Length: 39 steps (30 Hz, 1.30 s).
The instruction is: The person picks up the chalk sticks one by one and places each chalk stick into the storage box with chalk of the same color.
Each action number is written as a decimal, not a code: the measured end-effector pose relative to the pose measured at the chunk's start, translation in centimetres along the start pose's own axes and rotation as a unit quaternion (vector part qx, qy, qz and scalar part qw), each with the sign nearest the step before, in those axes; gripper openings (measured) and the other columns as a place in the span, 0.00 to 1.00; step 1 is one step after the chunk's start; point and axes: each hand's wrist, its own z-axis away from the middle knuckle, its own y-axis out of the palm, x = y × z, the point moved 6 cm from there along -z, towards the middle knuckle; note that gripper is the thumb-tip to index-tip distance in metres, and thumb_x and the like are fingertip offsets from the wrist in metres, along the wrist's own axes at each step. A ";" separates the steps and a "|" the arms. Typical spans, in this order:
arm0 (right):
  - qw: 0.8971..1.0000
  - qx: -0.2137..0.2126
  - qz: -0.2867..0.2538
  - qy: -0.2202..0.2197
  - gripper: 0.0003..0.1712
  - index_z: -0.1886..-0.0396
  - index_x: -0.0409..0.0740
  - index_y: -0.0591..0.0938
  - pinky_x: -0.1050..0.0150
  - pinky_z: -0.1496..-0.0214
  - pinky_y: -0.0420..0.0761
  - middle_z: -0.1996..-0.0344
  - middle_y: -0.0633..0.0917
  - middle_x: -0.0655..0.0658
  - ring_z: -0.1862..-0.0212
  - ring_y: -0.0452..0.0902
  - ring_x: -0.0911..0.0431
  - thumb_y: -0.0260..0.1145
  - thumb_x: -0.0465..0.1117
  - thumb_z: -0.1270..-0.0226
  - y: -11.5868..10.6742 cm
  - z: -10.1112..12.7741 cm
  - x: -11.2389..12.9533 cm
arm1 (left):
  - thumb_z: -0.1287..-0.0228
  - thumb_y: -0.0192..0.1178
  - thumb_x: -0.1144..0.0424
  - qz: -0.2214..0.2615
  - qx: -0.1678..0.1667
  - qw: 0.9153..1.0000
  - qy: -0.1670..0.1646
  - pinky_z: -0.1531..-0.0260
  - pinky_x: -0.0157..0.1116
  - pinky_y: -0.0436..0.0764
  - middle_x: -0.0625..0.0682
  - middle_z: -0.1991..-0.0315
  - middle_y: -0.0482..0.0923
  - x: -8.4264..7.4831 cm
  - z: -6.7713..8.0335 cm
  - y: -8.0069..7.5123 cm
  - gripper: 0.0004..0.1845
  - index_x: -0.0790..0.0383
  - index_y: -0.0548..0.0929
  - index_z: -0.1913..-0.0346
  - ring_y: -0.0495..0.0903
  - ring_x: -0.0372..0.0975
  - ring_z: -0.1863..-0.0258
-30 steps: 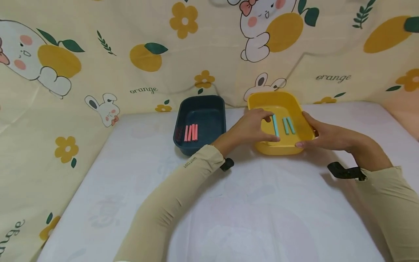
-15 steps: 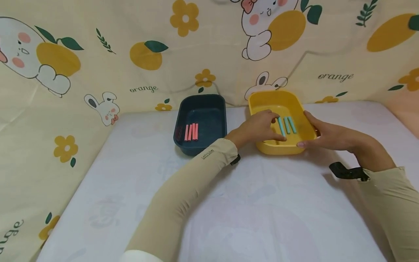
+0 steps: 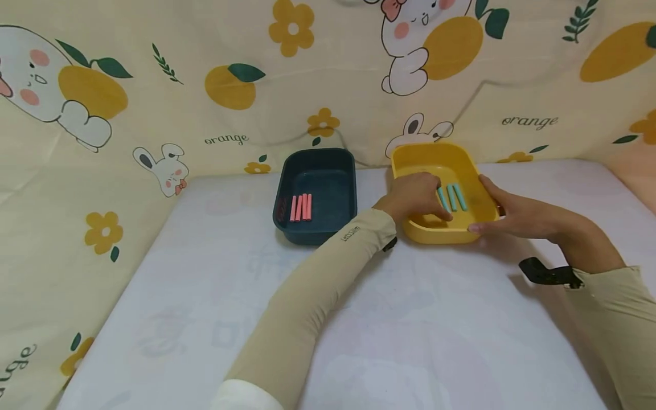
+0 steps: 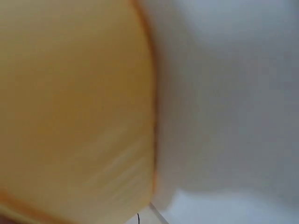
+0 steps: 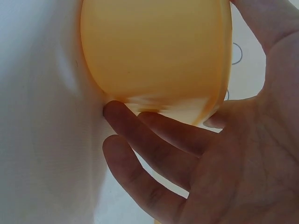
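yellow tub (image 3: 476, 196): sat at the far edge of the table (image 3: 410, 330), right of centre, against the cloth backdrop; thin plastic, judged light and stiff, smooth walls likely to slide on the cover if nudged
teal sticks (image 3: 452, 197): three, lying side by side on the yellow tub floor, roughly parallel, pointing toward the far edge; looked like chalk or crayon, so judged light, rigid, brittle if dropped or bent
left hand (image 3: 415, 198): reached over the near-left rim into the yellow tub, fingers curled down at the leftmost stick; touching it, but whether it pinched the stick I cannot tell; left wrist view was only blur of tub wall
right hand (image 3: 504, 213): fingers straight and spread, pressed flat on the tub's right outer wall, thumb near the rim; bracing, not clamping
hold point: judged best to pinch a stick at mid-length between thumb and forefinger, light squeeze; tub needed only the side brace
dark tub (image 3: 335, 171): just left of the yellow tub, also at the far edge, apart from it
pink sticks (image 3: 300, 207): four, packed together at the dark tub's near-left corner
surface: table under a pale, soft-looking cover with faint print
room: backdrop (image 3: 154, 85) of cream cloth with rabbits, oranges and flowers closed off the far and left sides
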 end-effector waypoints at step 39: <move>0.999 0.002 -0.029 -0.017 0.66 0.23 0.58 0.22 0.20 0.33 0.45 0.22 0.37 0.27 0.28 0.42 0.27 0.67 0.53 0.33 0.2 0.4 0.2 | 0.47 0.60 0.25 -0.115 0.008 0.992 -0.052 0.38 0.36 0.67 0.44 0.33 0.67 -0.4 -0.2 0.6 0.41 0.31 0.68 0.29 0.64 0.40 0.37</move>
